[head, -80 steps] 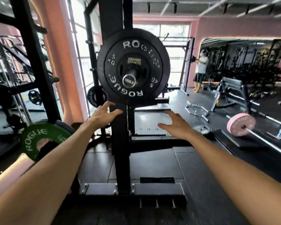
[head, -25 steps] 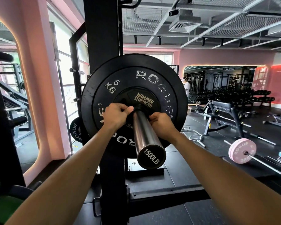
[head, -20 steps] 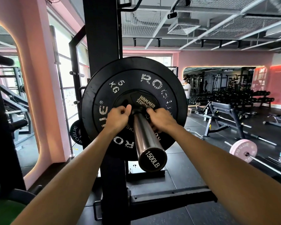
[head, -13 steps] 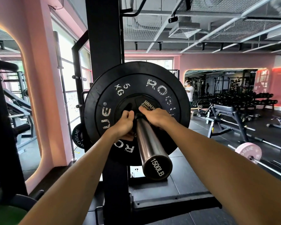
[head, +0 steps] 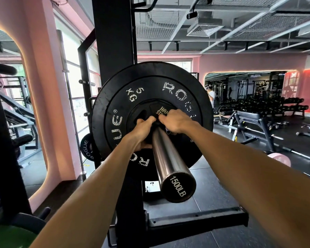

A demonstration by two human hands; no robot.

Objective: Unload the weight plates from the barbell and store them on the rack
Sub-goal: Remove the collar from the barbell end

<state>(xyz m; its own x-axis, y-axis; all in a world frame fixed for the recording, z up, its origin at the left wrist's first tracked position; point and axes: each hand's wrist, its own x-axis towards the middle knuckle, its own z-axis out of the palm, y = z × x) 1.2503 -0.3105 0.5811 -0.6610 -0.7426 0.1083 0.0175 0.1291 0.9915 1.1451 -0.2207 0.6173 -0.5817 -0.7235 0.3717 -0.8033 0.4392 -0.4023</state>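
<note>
The barbell sleeve, steel with a "1500LB" end cap, points straight at me from the rack. A large black 5 kg Rogue bumper plate sits on it, with a small black Hammer Strength plate in front of it. My left hand grips the small plate's lower left edge beside the sleeve. My right hand grips its upper right edge. My fingers hide most of the small plate's centre.
The black rack upright stands just behind the plates, its foot bar below. A small Rogue plate hangs low on the left, a green plate at bottom left. A bench, a pink-plated barbell and a person lie to the right.
My hands came up from below the plates and closed on the small plate. In the last second the right hand slid toward its top, and the plates turned slightly clockwise.
</note>
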